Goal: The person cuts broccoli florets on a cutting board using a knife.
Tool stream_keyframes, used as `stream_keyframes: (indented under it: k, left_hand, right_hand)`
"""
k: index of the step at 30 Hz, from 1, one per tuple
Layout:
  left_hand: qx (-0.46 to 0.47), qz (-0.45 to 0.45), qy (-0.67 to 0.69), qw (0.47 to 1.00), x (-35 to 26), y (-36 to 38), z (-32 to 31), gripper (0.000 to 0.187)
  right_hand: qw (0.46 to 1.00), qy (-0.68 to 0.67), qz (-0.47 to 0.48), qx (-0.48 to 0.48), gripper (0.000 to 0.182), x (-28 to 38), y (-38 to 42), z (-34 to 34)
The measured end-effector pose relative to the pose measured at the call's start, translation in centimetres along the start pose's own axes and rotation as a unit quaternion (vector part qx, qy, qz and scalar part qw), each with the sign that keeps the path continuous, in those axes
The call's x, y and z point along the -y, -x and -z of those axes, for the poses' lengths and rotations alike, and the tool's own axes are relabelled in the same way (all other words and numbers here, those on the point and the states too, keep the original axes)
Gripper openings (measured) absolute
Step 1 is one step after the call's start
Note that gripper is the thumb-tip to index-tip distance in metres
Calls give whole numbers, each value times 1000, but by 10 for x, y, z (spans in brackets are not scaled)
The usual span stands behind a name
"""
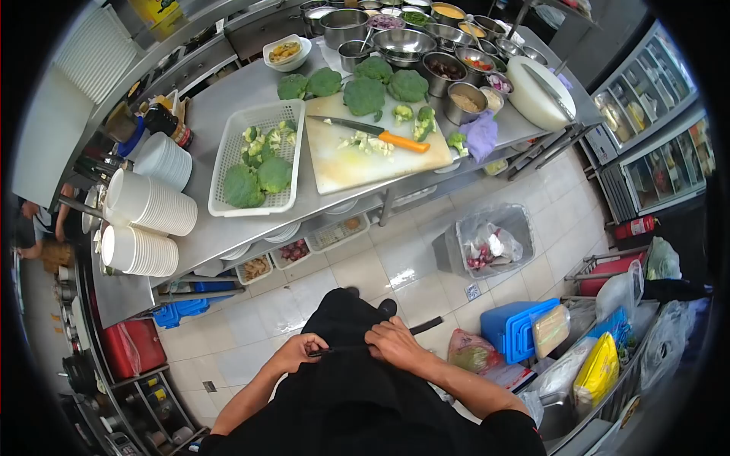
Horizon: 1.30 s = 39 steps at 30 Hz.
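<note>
Head view | left hand (298, 351) and right hand (392, 343) pinch black apron string (342, 349) at waist, elbows bent

1. Both arms are bare and reach forward from short black sleeves, bent at the elbows so the forearms angle in toward each other.
2. The left hand (298, 352) sits low at the waist, palm down, fingers curled in against the black cloth.
3. The right hand (394, 343) lies just beside it, slightly higher, knuckles up, fingers bent and pinching at the same spot.
4. The two hands are near each other but not touching.
</note>
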<state>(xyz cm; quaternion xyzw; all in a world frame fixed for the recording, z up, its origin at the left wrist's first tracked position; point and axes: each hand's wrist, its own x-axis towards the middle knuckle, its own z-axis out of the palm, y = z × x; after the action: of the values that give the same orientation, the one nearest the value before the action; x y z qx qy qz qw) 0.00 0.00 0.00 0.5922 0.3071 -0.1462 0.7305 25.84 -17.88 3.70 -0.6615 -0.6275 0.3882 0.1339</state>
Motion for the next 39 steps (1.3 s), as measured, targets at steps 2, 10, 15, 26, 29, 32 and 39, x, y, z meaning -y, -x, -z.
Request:
stream_keyframes:
  k: [2, 10, 15, 26, 29, 32, 39]
  left_hand:
    - [-15, -12, 11, 1000, 8, -1, 8, 27]
    - [64, -13, 125, 990, -26, -102, 80, 29]
    - [107, -14, 54, 993, -47, -139, 130, 37]
    - [-25, -133, -150, 979, -243, -172, 164, 43]
    - [-110, -203, -243, 942, -320, -230, 139, 31]
    - [-209, -338, -327, 857, -357, -331, 128, 25]
    - [-104, -279, -509, 808, -410, -503, 106, 46]
  right_hand:
    - [997, -62, 28, -43, 18, -13, 7, 0]
    - [894, -416, -87, 140, 12, -105, -23, 62]
    - [888, -384, -185, 173, 18, -96, -74, 128]
    - [870, 240, -34, -429, 37, -225, -265, 255]
    - [926, 212, -63, -307, 45, -248, -285, 266]
    - [933, 135, -37, -331, 50, -241, -278, 273]
    - [960, -162, -49, -225, 41, -232, -194, 256]
